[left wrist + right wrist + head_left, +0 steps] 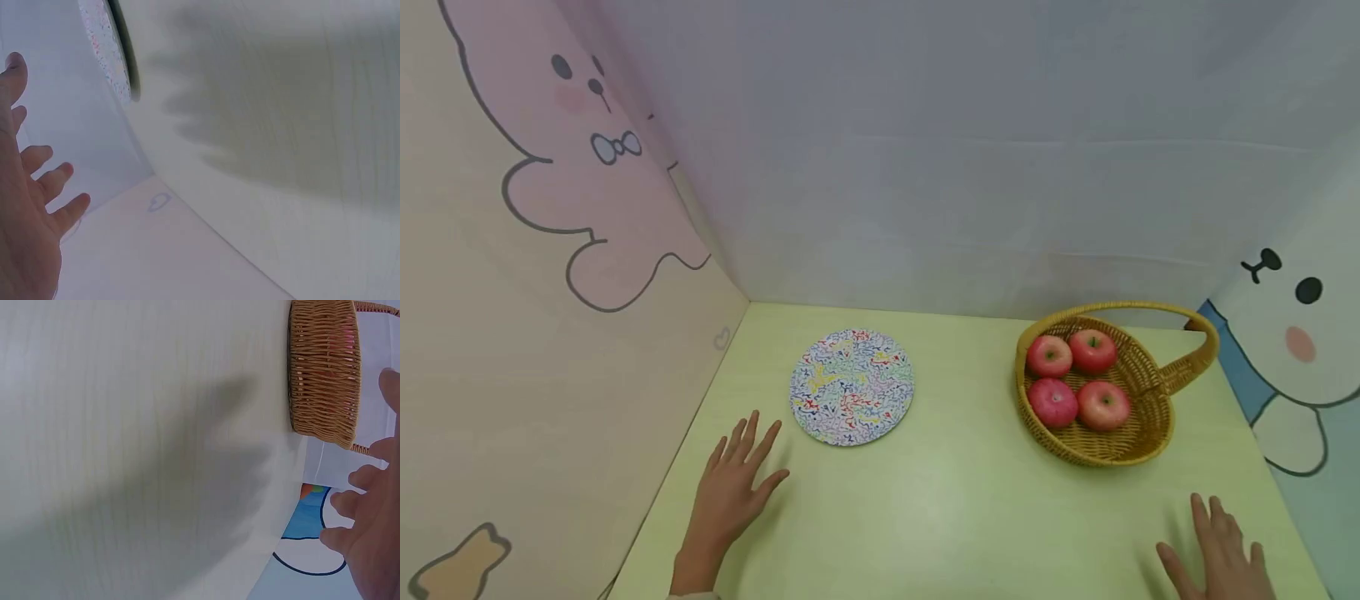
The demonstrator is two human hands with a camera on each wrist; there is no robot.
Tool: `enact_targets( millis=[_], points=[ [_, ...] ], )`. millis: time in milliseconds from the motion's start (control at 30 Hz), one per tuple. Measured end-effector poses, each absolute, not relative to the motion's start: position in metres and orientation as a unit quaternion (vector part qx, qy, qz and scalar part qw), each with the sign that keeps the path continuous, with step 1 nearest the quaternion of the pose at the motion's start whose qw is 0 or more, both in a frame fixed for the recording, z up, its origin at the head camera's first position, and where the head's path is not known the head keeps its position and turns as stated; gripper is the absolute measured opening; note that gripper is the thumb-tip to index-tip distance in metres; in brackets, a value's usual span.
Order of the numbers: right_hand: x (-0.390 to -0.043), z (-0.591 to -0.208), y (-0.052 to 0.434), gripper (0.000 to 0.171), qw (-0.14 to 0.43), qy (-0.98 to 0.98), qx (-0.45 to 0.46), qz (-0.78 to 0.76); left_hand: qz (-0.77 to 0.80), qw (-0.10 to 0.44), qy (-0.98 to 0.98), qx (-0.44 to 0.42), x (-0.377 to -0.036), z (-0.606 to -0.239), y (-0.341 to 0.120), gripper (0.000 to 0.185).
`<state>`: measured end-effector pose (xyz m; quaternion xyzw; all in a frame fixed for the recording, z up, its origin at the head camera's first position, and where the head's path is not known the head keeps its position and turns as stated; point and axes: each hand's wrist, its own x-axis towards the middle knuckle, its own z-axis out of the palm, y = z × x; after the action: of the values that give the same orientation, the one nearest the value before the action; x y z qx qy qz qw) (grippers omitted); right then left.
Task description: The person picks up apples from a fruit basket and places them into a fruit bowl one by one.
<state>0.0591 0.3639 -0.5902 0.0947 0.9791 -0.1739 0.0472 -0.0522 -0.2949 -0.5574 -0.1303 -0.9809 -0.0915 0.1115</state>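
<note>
My left hand [730, 496] hovers over the table's left side with fingers spread, holding nothing. Just beyond its fingertips lies a round, flat plate-like disc [852, 387], white with multicoloured squiggles. At the lower right, my right hand [1221, 554] is also spread and holds nothing; the frame's bottom edge cuts it off. Ahead of it stands a wicker basket [1138, 450] with an arched handle. Several red apples [1103, 406] sit inside, towards its left. In the right wrist view, the basket's woven side [325, 375] is apart from the right hand [369, 512].
A pale yellow-green table [940, 517] carries everything. White cloth [925, 167] hangs behind it. Cartoon-printed panels flank both sides, the left panel [550, 375] along the table's left edge and the right one [1330, 450] along its right.
</note>
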Motion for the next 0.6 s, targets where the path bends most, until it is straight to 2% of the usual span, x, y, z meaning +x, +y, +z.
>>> enact_targets(
  millis=[67,200,300,600],
  points=[
    [0.057,-0.586,0.364,0.092,0.059,0.974,0.09,-0.201,-0.091,0.137,-0.976,-0.144,-0.052,-0.556,-0.291,0.087],
    [0.049,-0.573,0.363,0.096,0.136,0.958,0.114,-0.227,-0.1,0.171,-0.966,-0.164,-0.054,-0.554,-0.282,0.082],
    [0.043,-0.565,0.363,0.094,0.156,0.953,0.125,-0.226,-0.111,0.183,-0.962,-0.172,-0.056,-0.555,-0.275,0.076],
    [0.038,-0.563,0.348,0.071,0.025,0.946,0.147,-0.288,-0.149,0.216,-0.94,-0.218,-0.07,-0.554,-0.245,0.061]
  ],
)
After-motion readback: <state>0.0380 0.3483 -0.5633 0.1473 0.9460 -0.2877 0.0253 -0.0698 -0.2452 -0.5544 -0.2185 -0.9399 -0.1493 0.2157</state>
